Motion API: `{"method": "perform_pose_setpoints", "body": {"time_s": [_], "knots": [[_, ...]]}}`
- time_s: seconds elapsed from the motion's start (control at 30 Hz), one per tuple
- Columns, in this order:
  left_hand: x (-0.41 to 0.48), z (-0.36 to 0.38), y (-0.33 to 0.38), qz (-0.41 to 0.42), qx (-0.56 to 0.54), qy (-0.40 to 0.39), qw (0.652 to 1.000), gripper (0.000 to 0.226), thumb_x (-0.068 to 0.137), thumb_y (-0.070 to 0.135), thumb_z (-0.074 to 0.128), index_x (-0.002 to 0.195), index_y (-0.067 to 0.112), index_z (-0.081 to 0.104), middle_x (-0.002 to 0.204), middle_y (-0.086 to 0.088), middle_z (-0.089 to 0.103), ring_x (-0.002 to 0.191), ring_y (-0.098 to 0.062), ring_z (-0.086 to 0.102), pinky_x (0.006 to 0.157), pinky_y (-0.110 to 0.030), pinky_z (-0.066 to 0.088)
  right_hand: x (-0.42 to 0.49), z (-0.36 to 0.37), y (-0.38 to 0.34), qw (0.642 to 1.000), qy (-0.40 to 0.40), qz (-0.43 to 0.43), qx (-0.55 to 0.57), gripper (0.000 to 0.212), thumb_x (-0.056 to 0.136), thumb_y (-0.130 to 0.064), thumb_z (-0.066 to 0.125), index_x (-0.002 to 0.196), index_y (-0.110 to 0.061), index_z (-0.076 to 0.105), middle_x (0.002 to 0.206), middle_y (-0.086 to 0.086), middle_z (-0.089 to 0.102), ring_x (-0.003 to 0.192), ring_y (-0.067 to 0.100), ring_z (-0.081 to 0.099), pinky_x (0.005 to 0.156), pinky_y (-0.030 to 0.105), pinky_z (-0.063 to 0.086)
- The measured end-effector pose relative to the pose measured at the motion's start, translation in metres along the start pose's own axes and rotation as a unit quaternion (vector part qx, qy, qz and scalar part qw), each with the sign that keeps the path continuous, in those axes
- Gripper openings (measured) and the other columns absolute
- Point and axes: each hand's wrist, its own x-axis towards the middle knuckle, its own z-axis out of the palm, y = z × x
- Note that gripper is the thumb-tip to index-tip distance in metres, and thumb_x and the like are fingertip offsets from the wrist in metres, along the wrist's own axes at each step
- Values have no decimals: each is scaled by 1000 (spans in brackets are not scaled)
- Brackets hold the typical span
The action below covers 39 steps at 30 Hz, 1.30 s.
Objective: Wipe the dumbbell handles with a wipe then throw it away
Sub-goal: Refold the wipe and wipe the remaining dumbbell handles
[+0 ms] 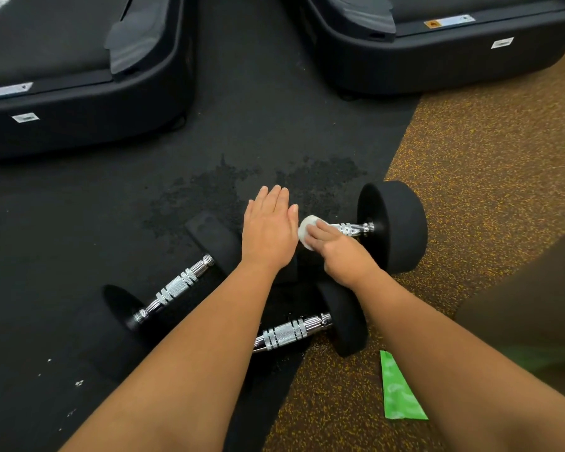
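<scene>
At two o'clock, right hand (338, 252) clamps wipe (307, 230) on handle (356, 228), left hand (269, 230) lies flat, fingers straight; rubbing may roll dumbbell (397, 223).

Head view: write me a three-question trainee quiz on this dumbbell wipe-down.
1. True or false: the right hand holds a white wipe against a dumbbell handle.
2. How many knurled metal handles are visible?
3. The green packet lies on: A) the black mat, B) the speckled brown floor, C) a treadmill.
Key: 1 true; 2 three; 3 B.
</scene>
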Motion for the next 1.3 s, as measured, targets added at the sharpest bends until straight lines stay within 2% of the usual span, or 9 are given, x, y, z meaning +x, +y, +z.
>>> {"method": "perform_pose_setpoints", "body": {"time_s": [0.13,0.23,0.33,0.47,0.67,0.83,1.03,1.13,1.3], "knots": [[1,1,-1,-2,4,0,1000,48,102,33,26,144,12,35,152,-4,35,145,-22,20,118,-42,18,11,-6,-13,998,31,47,21,43,79,5,51,121,-3,55,119,7,52,119,25,42,97,35,43],[0,0,0,-2,3,0,1000,48,102,34,26,144,12,35,152,-4,35,145,-22,20,118,-42,18,10,-5,-16,1000,3,-1,-5,46,79,0,52,125,-8,56,124,2,49,118,20,40,89,29,43],[0,0,0,0,0,1,1000,48,102,34,27,144,12,35,152,-5,35,145,-23,20,118,-42,18,1,-7,-6,998,-13,-51,-18,51,78,5,54,128,-5,54,132,5,49,129,25,37,96,37,46],[0,0,0,1,-1,-2,1000,48,102,34,26,144,12,35,152,-5,35,145,-23,20,118,-43,18,-9,-11,4,1000,-12,-14,-3,55,80,9,50,133,-4,49,142,6,43,138,26,31,104,39,41],[1,1,-1,0,0,0,1000,48,102,33,27,144,11,35,151,-5,35,145,-23,21,118,-43,18,11,-4,-11,998,35,59,9,33,79,2,54,110,-7,57,109,6,55,109,24,49,100,38,42],[1,0,-1,2,1,-6,1000,49,102,34,27,145,12,34,152,-4,33,145,-22,19,118,-42,17,5,-6,-6,1000,-2,5,1,41,78,1,53,117,-11,58,116,3,52,113,23,47,89,39,49],[2,0,-1,1,-3,-3,1000,48,102,33,27,144,12,34,152,-5,35,145,-24,21,117,-43,18,5,-10,-5,998,18,63,-10,30,83,3,49,110,-6,58,113,8,58,115,26,49,108,39,33],[2,2,-2,4,1,-3,1000,48,102,33,27,144,11,35,152,-5,35,145,-23,21,117,-43,18,21,-18,-21,994,9,104,-41,20,88,-3,47,105,-3,59,104,12,61,102,28,55,99,37,37],[2,3,-2,1,1,-2,1000,48,102,34,27,144,12,35,152,-4,34,145,-23,20,118,-42,17,16,-6,-19,999,14,43,9,30,85,-4,49,114,-9,59,113,4,58,113,21,49,108,39,33]]}}
